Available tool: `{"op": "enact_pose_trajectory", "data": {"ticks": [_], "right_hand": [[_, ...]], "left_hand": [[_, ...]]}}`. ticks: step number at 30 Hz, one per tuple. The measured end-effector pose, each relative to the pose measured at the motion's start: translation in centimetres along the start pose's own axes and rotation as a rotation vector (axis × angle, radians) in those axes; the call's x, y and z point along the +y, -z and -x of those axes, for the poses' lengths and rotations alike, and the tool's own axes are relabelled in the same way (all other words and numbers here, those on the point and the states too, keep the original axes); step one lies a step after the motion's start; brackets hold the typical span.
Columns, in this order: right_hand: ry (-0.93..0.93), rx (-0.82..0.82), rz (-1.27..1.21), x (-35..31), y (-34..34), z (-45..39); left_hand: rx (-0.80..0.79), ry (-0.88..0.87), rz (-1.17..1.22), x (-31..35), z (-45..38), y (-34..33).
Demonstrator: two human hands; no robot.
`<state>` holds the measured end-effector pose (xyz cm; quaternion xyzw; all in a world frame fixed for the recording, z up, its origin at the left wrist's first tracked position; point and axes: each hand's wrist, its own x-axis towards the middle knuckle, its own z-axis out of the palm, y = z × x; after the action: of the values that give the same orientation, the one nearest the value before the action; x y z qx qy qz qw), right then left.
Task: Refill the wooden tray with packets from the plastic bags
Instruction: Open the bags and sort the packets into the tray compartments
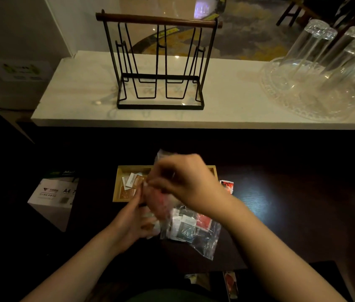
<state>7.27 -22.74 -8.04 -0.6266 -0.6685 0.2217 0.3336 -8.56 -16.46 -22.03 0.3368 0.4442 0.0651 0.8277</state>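
Both hands are gripping a plastic bag [159, 205] over the wooden tray [121, 171]: left hand [135, 223] clutching its bottom, right hand [185, 182] pinching its top. Another bag of packets [194, 229] is lying beside on the dark surface [281, 214].

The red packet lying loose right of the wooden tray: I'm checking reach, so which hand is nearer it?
Right. The right hand hovers just left of the red packet; the left hand is farther left and nearer the person.
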Motion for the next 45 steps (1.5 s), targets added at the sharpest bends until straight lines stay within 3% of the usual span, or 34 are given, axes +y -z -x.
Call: {"op": "enact_pose_trajectory", "data": {"ticks": [2,4,11,15,22,45], "right_hand": [[-0.031,0.055,-0.185,0.2,1.4,-0.7],[-0.111,0.107,-0.233,1.7,2.3,-1.1],[-0.223,0.148,0.228,8.0,2.4,-0.3],[-0.199,0.169,0.281,9.7,1.9,-0.2],[-0.221,0.179,0.199,12.0,1.8,0.7],[-0.379,0.218,0.182,17.5,1.1,2.8]], "left_hand": [[-0.105,0.012,0.25,0.3,0.0,0.1],[-0.001,-0.058,0.323,1.3,0.1,-0.2],[0.568,-0.515,-0.464,4.7,0.3,0.6],[0.719,-0.689,-0.742,6.4,-0.1,0.8],[0.755,-0.768,-0.894,8.0,-0.3,-0.4],[0.613,-0.999,-0.882,8.9,-2.0,-5.8]]}}
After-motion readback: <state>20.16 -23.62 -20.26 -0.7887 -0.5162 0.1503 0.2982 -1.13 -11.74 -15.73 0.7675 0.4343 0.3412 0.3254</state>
